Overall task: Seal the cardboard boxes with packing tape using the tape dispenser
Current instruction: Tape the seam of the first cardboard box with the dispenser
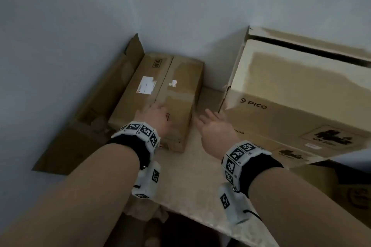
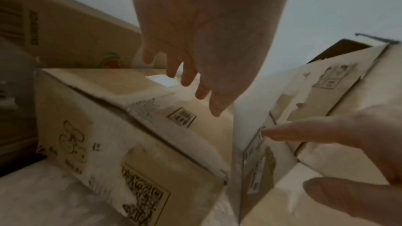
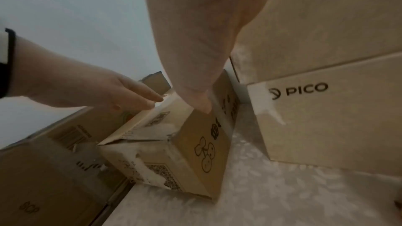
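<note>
A small brown cardboard box (image 1: 160,94) lies near the wall on the table, its top flaps folded down and a seam running lengthwise. My left hand (image 1: 157,109) reaches over its near end with straight fingers, at or just above the top flap (image 3: 139,123), which stands slightly lifted at the near edge. My right hand (image 1: 208,119) hovers open and empty beside the box's right side, between it and a large PICO box (image 1: 291,94). In the left wrist view my left fingers (image 2: 187,78) spread over the small box (image 2: 130,135). No tape dispenser is in view.
The large PICO box (image 3: 326,118) sits on another box at the right, its lid gapping at the back. Flattened cardboard (image 1: 100,106) leans on the wall at the left. The pale patterned tabletop (image 1: 190,176) shows between the boxes, with its front edge near me.
</note>
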Motion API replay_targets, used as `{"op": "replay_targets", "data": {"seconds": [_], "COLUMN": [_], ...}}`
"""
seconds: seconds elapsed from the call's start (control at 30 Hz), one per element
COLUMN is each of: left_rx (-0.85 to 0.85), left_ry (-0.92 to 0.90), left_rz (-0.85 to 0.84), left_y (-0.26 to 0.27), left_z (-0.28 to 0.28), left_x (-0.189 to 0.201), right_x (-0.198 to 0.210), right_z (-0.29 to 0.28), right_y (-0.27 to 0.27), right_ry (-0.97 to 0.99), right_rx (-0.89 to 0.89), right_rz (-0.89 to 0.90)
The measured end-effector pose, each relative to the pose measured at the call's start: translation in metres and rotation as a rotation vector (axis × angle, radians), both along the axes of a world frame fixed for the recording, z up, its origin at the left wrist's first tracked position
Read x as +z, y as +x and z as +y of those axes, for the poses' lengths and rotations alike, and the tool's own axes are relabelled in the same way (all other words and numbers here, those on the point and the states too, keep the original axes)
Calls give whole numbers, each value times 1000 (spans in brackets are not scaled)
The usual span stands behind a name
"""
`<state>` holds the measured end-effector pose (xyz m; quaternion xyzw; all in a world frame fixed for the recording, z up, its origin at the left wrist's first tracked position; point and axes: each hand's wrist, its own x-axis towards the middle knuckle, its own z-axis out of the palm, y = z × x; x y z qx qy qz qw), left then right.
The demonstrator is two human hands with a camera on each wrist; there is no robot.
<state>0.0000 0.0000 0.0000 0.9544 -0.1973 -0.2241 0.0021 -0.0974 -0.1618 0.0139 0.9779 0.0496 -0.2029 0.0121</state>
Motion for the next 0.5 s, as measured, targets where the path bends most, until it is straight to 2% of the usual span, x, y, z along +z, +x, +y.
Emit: {"op": "replay_targets", "data": {"seconds": [0.13, 0.23, 0.5], "left_rx": [2, 46, 143], "left_ry": [40, -46, -114], "left_rz": [-41, -112, -408], "left_y": [-4, -10, -11], "left_z": [1, -2, -23], "left_x": [-30, -49, -80], "right_x": [-30, -55, -115], "right_z": [-3, -4, -12], "right_y": [2, 6, 10], "right_ry": [125, 167, 175], "right_rx": [-152, -217, -284], "right_rz": [30, 37, -127]}}
